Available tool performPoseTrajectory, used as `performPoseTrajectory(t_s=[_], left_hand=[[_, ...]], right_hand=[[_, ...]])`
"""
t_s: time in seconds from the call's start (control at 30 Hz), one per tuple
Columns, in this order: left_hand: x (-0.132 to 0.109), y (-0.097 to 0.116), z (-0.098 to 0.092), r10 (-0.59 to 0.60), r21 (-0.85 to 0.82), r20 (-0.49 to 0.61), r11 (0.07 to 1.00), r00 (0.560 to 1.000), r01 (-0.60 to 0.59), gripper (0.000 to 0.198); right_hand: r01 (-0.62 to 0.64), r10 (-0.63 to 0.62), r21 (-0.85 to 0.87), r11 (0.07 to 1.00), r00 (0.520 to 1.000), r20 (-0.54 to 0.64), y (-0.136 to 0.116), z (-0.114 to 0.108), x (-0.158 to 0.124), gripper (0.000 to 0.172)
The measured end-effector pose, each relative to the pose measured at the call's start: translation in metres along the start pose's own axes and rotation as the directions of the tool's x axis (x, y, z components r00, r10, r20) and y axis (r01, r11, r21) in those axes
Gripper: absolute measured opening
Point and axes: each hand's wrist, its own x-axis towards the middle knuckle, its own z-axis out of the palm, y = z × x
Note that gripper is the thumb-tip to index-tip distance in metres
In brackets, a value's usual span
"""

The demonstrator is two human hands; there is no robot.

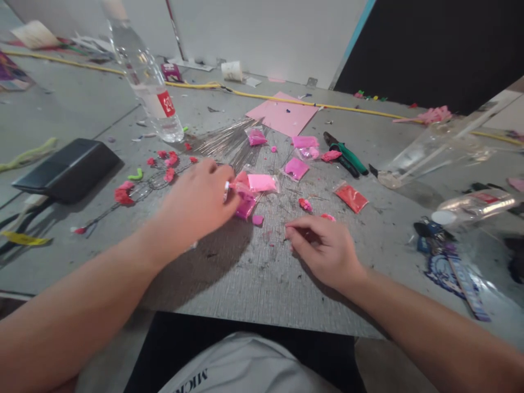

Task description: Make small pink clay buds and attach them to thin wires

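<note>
My left hand [196,199] reaches over the table with its fingers curled down, beside a pink clay packet [262,183] and a magenta clay packet [245,206]. A bit of pink shows at its fingertips; what it grips is hidden. My right hand [323,245] rests by the table's front, thumb and forefinger pinched together; anything between them is too small to name. Close to it lie a small red-and-pink clay piece [305,204] and a purple clay bit [257,219]. Left of my left hand are red clay flowers on thin wires [124,194].
Loose metal wires [229,139] fan out behind the packets, near a pink paper sheet [286,113]. A tall water bottle [158,103] stands at the left, by a black box [67,169]. Green-handled pliers [347,157], a red packet [351,197] and a lying bottle [475,207] are at the right.
</note>
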Motion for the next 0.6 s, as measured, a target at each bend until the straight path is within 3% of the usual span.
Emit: performPoseTrajectory(t_s=[0.1, 0.23, 0.33, 0.53, 0.6], left_hand=[[0.004, -0.008, 0.002, -0.097, 0.189, 0.052, 0.978, 0.994, 0.086, 0.026], [-0.003, 0.006, 0.008, 0.085, 0.037, 0.107, 0.995, 0.991, -0.089, 0.028], [-0.01, 0.018, 0.008, 0.15, -0.04, 0.062, 0.988, 0.987, -0.147, 0.029], [-0.02, 0.016, 0.006, -0.028, 0.188, -0.039, 0.982, 0.999, 0.035, 0.058], [-0.023, 0.015, 0.008, -0.02, 0.207, -0.044, 0.978, 0.999, 0.029, 0.063]], right_hand=[[0.027, -0.027, -0.006, 1.0, 1.0, 0.008, 0.0, 0.001, 0.0, 0.013], [0.052, -0.051, -0.022, 0.998, 0.999, 0.011, 0.001, 0.001, 0.0, 0.015], [0.052, -0.051, -0.035, 0.998, 0.999, 0.005, 0.001, 0.0, 0.002, 0.014], [0.052, -0.051, -0.053, 0.997, 0.999, 0.015, 0.0, -0.001, 0.003, 0.014], [0.049, -0.048, -0.05, 0.998, 0.999, 0.024, 0.001, -0.001, 0.002, 0.014]])
